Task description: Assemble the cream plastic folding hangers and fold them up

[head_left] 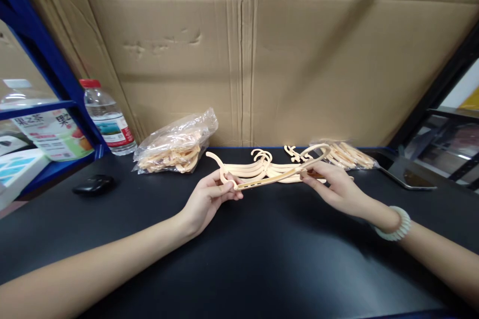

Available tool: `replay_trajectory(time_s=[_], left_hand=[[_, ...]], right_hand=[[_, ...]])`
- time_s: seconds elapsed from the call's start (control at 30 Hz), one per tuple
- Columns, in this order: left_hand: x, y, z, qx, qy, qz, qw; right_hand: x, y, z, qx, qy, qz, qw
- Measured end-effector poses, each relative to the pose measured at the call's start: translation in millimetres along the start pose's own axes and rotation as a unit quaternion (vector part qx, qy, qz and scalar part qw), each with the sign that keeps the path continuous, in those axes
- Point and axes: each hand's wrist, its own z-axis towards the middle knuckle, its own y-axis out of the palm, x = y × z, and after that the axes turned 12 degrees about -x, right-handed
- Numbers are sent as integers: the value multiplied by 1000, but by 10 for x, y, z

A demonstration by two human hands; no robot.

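My left hand is closed on a curved, peach-coloured plastic hanger hook, pinched between thumb and fingers. My right hand grips a hanger arm of the same plastic, a slotted bar that slants down to the left and ends in a loop bending up by the right fingers. Hook and bar meet at my left fingertips; I cannot tell whether they are joined. Just behind lie several stacked hangers, hooks toward the wall. A few loose hooks rest right of them.
A clear bag of plastic parts stands back left, another bag back right beside a phone. A black mouse and a water bottle are at left, near a blue shelf frame. Cardboard walls the back.
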Motion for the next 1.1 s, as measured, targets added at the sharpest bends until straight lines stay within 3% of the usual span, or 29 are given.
replay_trajectory(time_s=[0.37, 0.7, 1.1], left_hand=[[-33, -33, 1, -4, 0, 16, 1000], [-8, 11, -8, 38, 9, 2, 999], [-5, -2, -3, 35, 9, 4, 999]], right_hand=[[-24, 57, -11, 3, -35, -23, 999], [-65, 26, 2, 36, -21, -49, 998], [-46, 52, -8, 36, -42, -48, 997]])
